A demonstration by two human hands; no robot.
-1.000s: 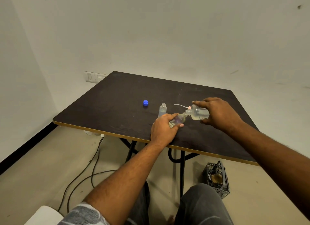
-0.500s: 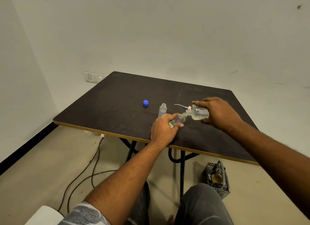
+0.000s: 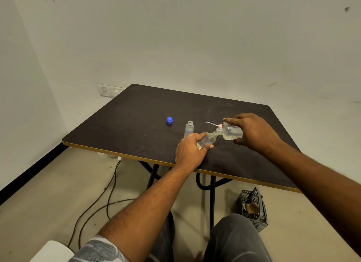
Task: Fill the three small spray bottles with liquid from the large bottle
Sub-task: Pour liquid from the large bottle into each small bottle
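Note:
My left hand (image 3: 190, 149) grips a small clear spray bottle (image 3: 207, 140), tilted with its open neck up to the right. My right hand (image 3: 254, 132) holds the large clear bottle (image 3: 231, 132) on its side, its mouth touching the small bottle's neck; pale liquid lies in its lower half. A second small bottle (image 3: 189, 128) stands upright and uncapped just behind my left hand. A spray pump with a thin white tube (image 3: 212, 123) lies behind the bottles. A blue cap (image 3: 169, 120) sits to the left. No third small bottle shows.
The dark table (image 3: 136, 125) has a yellow-edged front rim close to my left wrist. Underneath are black folding legs, cables on the floor at the left and a black crate (image 3: 253, 210) at the right. My knees are below the table's edge.
Both hands hold nearly the same pose; the large bottle stays tipped against the small bottle's neck. No clear shift of any object.

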